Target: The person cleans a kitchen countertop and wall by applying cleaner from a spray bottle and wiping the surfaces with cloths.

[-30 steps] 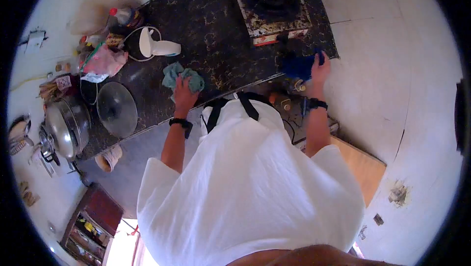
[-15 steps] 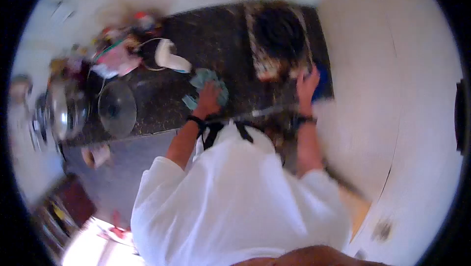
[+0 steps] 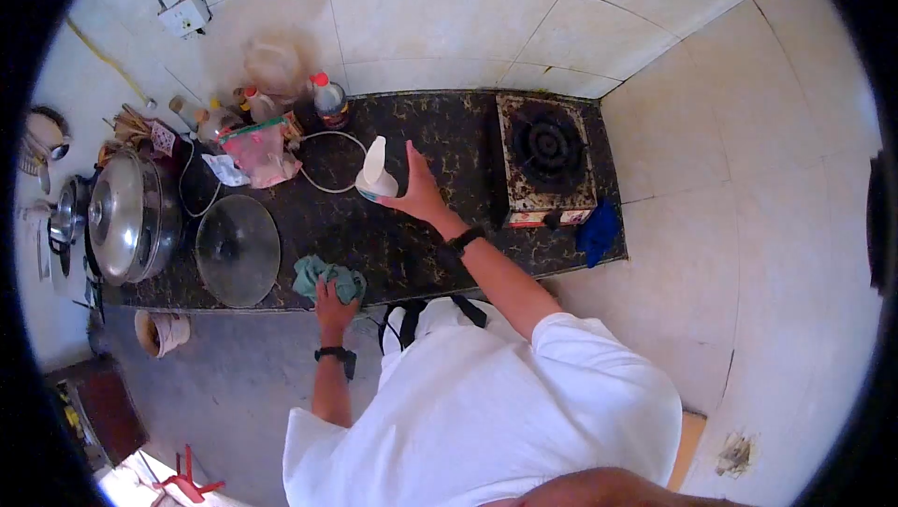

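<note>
My left hand (image 3: 330, 309) is closed on a crumpled green cloth (image 3: 316, 273), pressed down at the counter's front edge. Farther right, my right hand (image 3: 423, 196) reaches over the counter around a white bottle (image 3: 373, 172) with a nozzle-like top. The thumb is at the bottle's base, while the fingers point up with a dark gap between them and the bottle. A pale cable (image 3: 348, 136) loops just behind the bottle. Both wrists carry dark bands.
A gas stove (image 3: 547, 208) stands on the right of the dark counter (image 3: 449, 152), with a blue cloth (image 3: 599, 231) beside it. To the left are a glass lid (image 3: 238, 250), a lidded metal pot (image 3: 131, 217), a pink bag (image 3: 267, 153) and a dark sauce bottle (image 3: 330, 105).
My right hand has left the stove's right front corner and reached across to the white bottle, which now looks more upright. My left hand has drawn the green cloth toward the front edge.
</note>
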Motion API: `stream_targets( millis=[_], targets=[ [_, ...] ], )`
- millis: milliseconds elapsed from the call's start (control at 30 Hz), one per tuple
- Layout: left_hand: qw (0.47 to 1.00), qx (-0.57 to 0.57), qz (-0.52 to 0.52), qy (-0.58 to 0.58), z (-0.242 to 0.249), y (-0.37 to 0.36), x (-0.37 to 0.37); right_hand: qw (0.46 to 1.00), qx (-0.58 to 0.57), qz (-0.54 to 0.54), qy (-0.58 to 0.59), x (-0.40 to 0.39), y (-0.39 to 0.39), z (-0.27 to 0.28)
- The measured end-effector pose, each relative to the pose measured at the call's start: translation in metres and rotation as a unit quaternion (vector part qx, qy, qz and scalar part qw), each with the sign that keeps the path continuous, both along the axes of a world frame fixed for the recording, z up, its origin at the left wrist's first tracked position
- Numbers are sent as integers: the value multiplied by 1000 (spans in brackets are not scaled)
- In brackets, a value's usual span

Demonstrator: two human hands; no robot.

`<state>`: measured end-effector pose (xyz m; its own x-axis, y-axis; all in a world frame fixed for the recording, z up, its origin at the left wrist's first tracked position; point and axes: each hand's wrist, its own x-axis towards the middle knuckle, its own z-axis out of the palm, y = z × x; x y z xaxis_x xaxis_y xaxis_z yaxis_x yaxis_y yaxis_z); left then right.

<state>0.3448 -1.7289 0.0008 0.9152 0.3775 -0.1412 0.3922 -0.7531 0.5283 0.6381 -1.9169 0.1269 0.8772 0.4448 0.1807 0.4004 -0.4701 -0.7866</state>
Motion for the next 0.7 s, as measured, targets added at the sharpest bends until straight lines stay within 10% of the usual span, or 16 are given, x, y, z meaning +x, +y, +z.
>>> stream_targets(
  millis=[700],
  targets=[
    [993,-30,-51,106,-5,24,23,907,150,-377,115,21,84,-13]
  ],
)
